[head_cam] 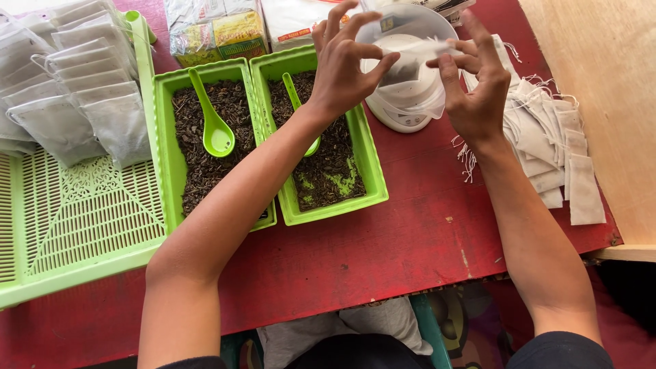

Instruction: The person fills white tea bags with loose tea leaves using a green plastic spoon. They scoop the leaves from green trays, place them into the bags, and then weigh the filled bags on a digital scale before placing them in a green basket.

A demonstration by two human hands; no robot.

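My left hand and my right hand are raised over a small white scale with a clear bowl at the back of the red table. Between their fingertips they hold a small white drawstring tea bag stretched above the bowl. Two green tubs of dark loose tea stand in front: the left tub with a green spoon lying in it, the right tub with a second spoon's handle showing under my left wrist.
A pile of empty white drawstring bags lies at the right by a pale wooden board. A green slatted tray at the left carries filled bags. Printed packets sit at the back.
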